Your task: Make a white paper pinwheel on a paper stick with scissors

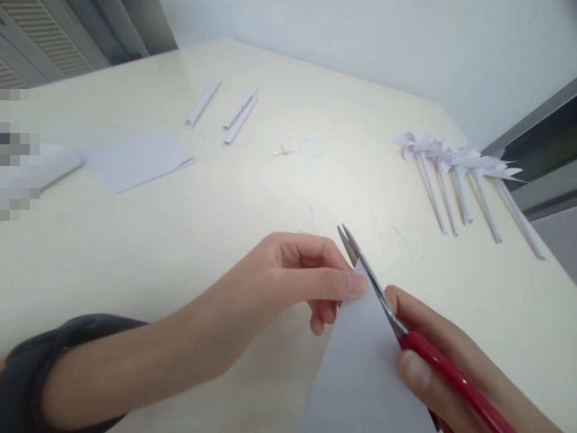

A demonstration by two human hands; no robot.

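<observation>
Red scissors (406,331), gripped by the right hand (451,361), should snip slowly while the left hand (288,276) pinches the paper (360,373) tight at bottom centre.

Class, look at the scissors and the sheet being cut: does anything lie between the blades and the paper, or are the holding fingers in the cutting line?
Nothing visible does. The scissors already run along the paper edge. The left hand pinches the sheet just left of the blades; the right hand holds the red handles.

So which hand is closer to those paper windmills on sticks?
The right hand, holding the red-handled scissors, is nearer; the row of white paper windmills on rolled paper sticks lies beyond it to the right. The left hand, pinching the white paper sheet, is farther left.
</observation>
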